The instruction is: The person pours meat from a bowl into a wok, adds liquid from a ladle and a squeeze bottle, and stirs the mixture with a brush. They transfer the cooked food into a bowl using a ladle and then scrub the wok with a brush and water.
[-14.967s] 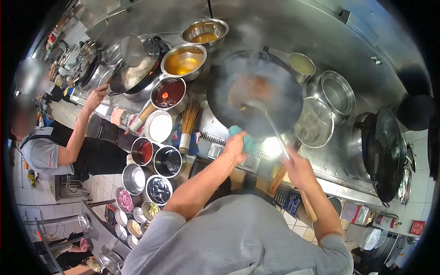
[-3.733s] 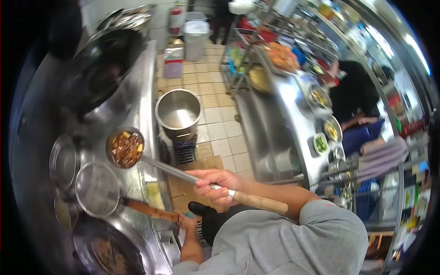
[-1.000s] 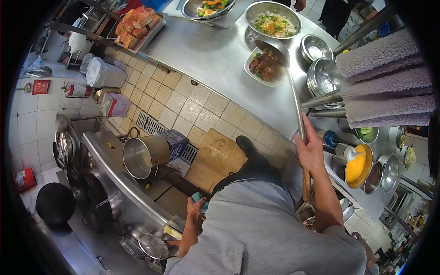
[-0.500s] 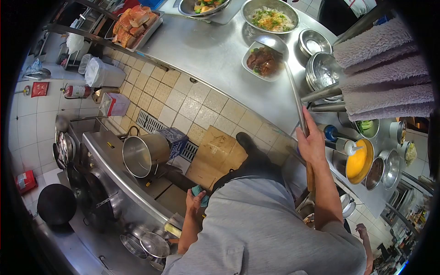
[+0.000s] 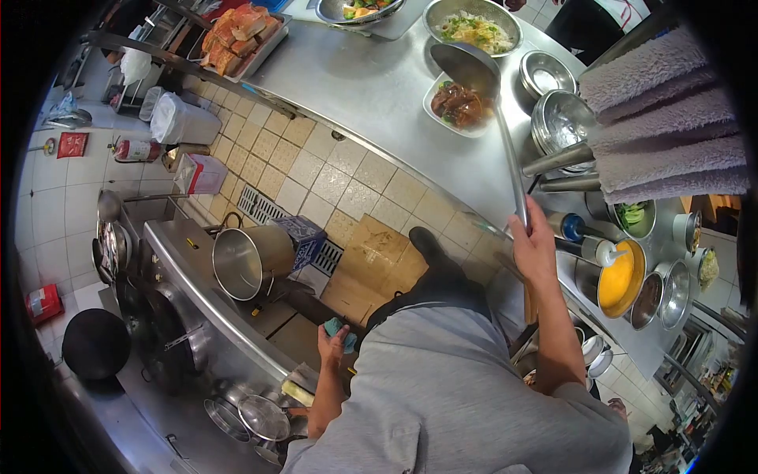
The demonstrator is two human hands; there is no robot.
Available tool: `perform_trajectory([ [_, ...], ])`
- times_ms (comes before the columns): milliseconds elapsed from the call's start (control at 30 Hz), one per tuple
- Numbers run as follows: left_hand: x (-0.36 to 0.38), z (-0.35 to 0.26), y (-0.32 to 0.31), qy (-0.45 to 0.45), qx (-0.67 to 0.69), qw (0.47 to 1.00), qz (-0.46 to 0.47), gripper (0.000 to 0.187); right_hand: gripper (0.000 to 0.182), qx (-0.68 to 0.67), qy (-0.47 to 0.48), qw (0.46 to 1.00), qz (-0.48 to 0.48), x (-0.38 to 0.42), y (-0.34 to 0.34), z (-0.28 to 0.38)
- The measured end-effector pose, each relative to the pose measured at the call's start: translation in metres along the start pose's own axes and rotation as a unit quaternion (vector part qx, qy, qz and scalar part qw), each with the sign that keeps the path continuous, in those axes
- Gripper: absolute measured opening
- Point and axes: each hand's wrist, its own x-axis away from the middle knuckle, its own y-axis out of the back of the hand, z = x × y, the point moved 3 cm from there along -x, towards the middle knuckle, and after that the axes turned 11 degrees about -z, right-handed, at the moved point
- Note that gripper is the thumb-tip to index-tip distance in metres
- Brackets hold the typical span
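Observation:
My right hand [image 5: 534, 246] is closed round the long handle of a ladle [image 5: 467, 69]. The ladle's bowl hangs tilted over the far side of a white square dish [image 5: 433, 117], which holds dark brown sauced meat [image 5: 458, 105] with some green bits. The lower end of its wooden handle shows below my wrist. Down at my left side, my left hand [image 5: 333, 344] grips a folded teal cloth [image 5: 341, 333]. Beyond the dish stands a perforated metal bowl [image 5: 517, 43] with pale shreds and chopped greens in it.
Metal bowls [image 5: 547, 73] stand right of the dish, near hanging towels [image 5: 663, 118]. A bowl of yellow liquid [image 5: 617, 280] sits at right. A large pot [image 5: 238, 265] and dark woks [image 5: 150, 332] are at left. Another person's hand [image 5: 618, 407] shows at lower right.
The ladle's bowl has lifted and turned, so its dark rounded side shows over the dish. My right hand has shifted slightly. My left hand still holds the cloth.

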Motion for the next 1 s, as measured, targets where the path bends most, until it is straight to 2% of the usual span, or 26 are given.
perform_trajectory([
  [67,-0.005,0.018,-0.005,0.028,0.052,0.998,-0.022,0.055,0.041,-0.002,0.019,1.0,-0.011,-0.002,-0.01,-0.008],
  [133,0.0,0.016,-0.004,0.079,0.136,0.988,0.011,0.049,0.038,-0.015,0.024,1.0,0.007,-0.001,-0.019,-0.006],
  [167,0.004,0.014,-0.002,0.105,0.179,0.978,0.026,0.047,0.038,-0.114,-0.064,0.989,0.064,0.004,-0.018,-0.001],
  [233,0.014,0.012,0.004,0.121,0.303,0.945,0.037,0.038,0.037,-0.3,-0.235,0.907,0.178,0.019,-0.018,0.043],
  [300,0.02,0.015,0.011,0.131,0.442,0.884,0.081,0.031,0.038,-0.294,-0.289,0.875,0.255,0.034,-0.029,0.054],
  [400,0.044,0.024,0.031,0.178,0.588,0.787,0.06,0.035,0.037,-0.225,-0.322,0.835,0.384,0.07,-0.057,0.073],
  [433,0.057,0.015,0.041,0.154,0.616,0.77,0.068,0.045,0.037,-0.186,-0.319,0.825,0.427,0.086,-0.071,0.08],
  [467,0.071,0.007,0.051,0.127,0.651,0.744,0.087,0.047,0.036,-0.147,-0.315,0.813,0.468,0.105,-0.087,0.087],
  [533,0.097,-0.001,0.073,0.068,0.714,0.686,0.123,0.05,0.035,-0.163,-0.313,0.745,0.565,0.149,-0.129,0.101],
  [567,0.105,0.006,0.083,0.058,0.733,0.667,0.121,0.06,0.035,-0.152,-0.287,0.714,0.62,0.174,-0.151,0.119],
  [667,0.128,0.05,0.11,0.044,0.788,0.596,0.148,0.071,0.043,-0.176,-0.164,0.624,0.744,0.27,-0.211,0.184],
  [700,0.142,0.052,0.121,0.037,0.805,0.578,0.132,0.079,0.045,-0.161,-0.11,0.622,0.759,0.293,-0.216,0.199],
  [767,0.163,0.064,0.139,0.0,0.824,0.555,0.119,0.078,0.05,-0.142,0.002,0.588,0.796,0.357,-0.233,0.226],
  [833,0.187,0.091,0.155,-0.021,0.843,0.534,0.062,0.077,0.059,0.036,0.029,0.597,0.801,0.397,-0.255,0.195],
  [900,0.213,0.108,0.166,-0.031,0.841,0.539,-0.016,0.075,0.057,0.124,0.093,0.613,0.774,0.439,-0.276,0.184],
  [933,0.228,0.112,0.175,0.002,0.837,0.544,-0.059,0.07,0.058,0.124,0.092,0.593,0.79,0.466,-0.286,0.182],
  [967,0.234,0.124,0.175,0.009,0.848,0.517,-0.118,0.067,0.058,0.129,0.083,0.578,0.802,0.495,-0.298,0.182],
  [1000,0.245,0.138,0.173,0.023,0.855,0.491,-0.167,0.064,0.056,0.126,0.114,0.552,0.816,0.529,-0.312,0.185],
])
